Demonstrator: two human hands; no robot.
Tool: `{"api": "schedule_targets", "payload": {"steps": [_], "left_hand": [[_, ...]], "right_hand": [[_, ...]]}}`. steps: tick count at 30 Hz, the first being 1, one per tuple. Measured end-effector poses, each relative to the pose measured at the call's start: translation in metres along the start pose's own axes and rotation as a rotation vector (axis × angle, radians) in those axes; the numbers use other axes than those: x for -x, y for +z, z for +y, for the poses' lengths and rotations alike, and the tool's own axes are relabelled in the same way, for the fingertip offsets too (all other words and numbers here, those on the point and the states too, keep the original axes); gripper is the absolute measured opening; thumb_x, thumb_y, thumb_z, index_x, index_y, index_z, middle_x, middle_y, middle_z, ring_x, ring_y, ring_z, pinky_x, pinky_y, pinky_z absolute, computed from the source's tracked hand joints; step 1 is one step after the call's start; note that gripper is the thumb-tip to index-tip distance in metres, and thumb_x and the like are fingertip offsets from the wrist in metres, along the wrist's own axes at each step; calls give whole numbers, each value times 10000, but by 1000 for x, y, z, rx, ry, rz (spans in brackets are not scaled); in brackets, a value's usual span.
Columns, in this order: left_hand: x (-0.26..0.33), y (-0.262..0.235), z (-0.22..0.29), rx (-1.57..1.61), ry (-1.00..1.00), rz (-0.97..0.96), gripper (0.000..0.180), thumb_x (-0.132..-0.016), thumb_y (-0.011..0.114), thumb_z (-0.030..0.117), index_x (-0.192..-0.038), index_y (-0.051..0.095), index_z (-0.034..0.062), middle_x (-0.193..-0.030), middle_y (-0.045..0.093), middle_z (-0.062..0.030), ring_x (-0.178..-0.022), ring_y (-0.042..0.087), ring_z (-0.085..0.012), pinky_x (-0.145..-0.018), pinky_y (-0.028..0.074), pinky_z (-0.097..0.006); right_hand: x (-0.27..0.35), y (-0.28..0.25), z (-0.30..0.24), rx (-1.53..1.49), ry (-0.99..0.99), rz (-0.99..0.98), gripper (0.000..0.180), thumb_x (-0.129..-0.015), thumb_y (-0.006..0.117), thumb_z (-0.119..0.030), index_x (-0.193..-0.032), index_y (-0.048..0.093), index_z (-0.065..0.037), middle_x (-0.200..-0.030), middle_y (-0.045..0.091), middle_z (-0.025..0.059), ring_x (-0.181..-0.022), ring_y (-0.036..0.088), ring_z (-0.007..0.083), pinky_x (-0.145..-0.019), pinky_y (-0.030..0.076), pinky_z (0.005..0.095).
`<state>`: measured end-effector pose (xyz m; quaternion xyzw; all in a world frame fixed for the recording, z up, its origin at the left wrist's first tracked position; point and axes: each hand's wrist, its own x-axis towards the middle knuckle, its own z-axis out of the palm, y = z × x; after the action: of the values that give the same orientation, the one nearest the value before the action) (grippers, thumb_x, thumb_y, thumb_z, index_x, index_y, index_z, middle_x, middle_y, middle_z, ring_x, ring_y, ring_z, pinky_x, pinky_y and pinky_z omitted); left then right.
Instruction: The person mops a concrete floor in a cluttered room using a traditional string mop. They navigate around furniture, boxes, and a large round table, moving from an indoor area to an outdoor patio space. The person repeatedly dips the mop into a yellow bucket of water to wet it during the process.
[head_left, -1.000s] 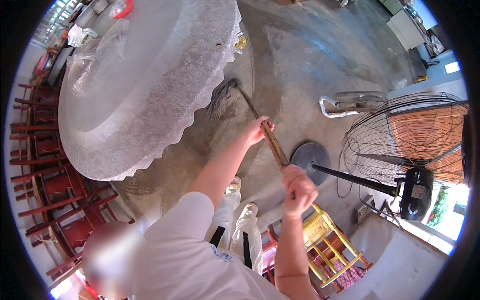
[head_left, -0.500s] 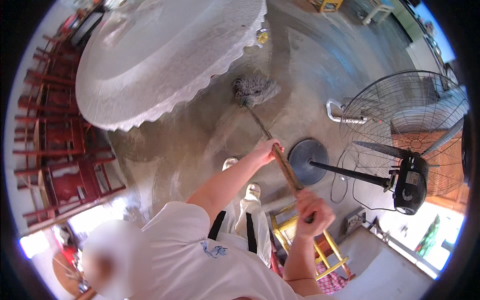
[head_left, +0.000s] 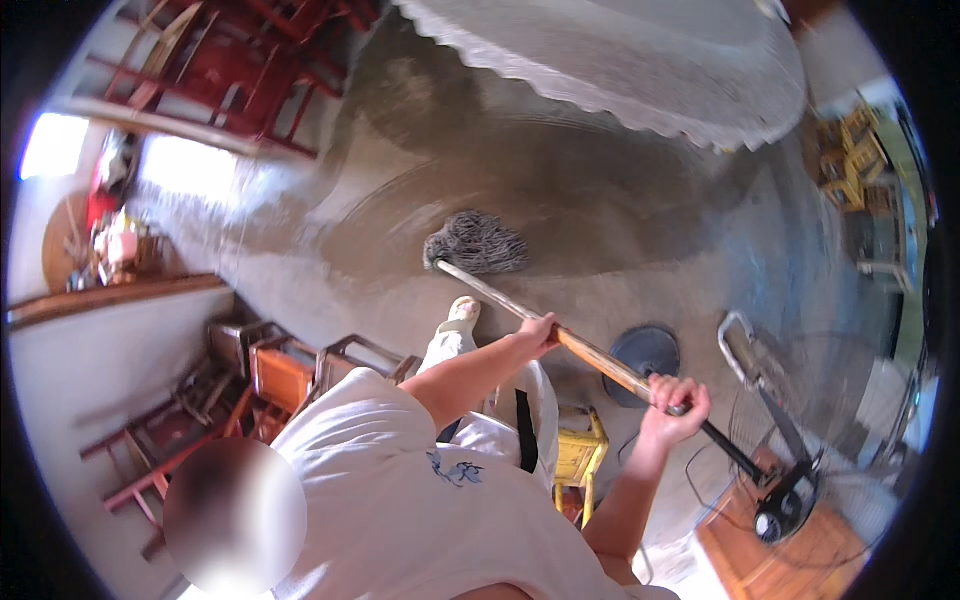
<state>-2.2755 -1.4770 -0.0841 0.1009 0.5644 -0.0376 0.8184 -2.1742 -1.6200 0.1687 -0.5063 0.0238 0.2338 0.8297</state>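
A string mop (head_left: 478, 243) with a grey head lies on the wet concrete floor in front of my feet. Its long wooden handle (head_left: 600, 360) slants down to the right across my body. My left hand (head_left: 540, 334) is closed round the middle of the handle. Near the handle's top end, my right hand (head_left: 678, 408) wraps round it, the tip sticking out just past the fingers. My shoe (head_left: 464, 312) stands close below the mop head.
A table with a white scalloped cloth (head_left: 650, 70) stands ahead. To the right is a standing fan with a round black base (head_left: 642, 366). A yellow stool (head_left: 582, 455) is beside my legs. Red wooden chairs (head_left: 230, 75) are stacked far left; more wooden stools (head_left: 283, 375) line the left wall.
My view has turned left, so the table and fan appear shifted. The mop head has swept left and nearer to my feet. Both hands keep their hold on the handle.
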Motion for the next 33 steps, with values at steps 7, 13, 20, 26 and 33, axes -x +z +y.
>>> {"api": "schedule_targets", "payload": {"steps": [7,13,20,26,33], "left_hand": [[-17,-241,92,463,211,-9,161,-819,481,130,-871,468,-22,-832,573,-168,-745,599,-259,-664,534,-353],[11,-314,136,677,301,97,122,-830,496,111,-842,506,-10,-821,588,-115,-768,594,-220,-696,530,-304],[1,-215,140,777,233,-156,65,-810,507,66,-773,494,14,-812,592,-104,-793,593,-208,-736,523,-292],[-1,-93,157,670,183,-235,127,-822,519,85,-713,494,26,-758,581,-85,-830,595,-213,-728,529,-303],[-40,124,175,315,120,-275,84,-818,537,81,-782,506,11,-808,578,-90,-821,588,-214,-719,523,-283]], "right_hand": [[16,130,176,-76,297,-462,398,-854,329,-275,-499,309,-97,-416,312,35,-386,299,150,-468,306,309],[8,220,227,24,361,-679,421,-886,356,-201,-489,324,-65,-403,346,59,-377,335,160,-459,333,312],[-59,209,157,63,316,-781,412,-889,390,-195,-505,349,-50,-432,379,67,-402,362,154,-479,352,303],[-123,158,82,-5,184,-790,383,-863,416,-170,-508,356,-42,-455,397,61,-448,397,151,-514,359,293],[-224,60,-29,-45,-81,-612,340,-855,417,-136,-534,357,-42,-489,401,43,-472,386,142,-554,365,290]]}}
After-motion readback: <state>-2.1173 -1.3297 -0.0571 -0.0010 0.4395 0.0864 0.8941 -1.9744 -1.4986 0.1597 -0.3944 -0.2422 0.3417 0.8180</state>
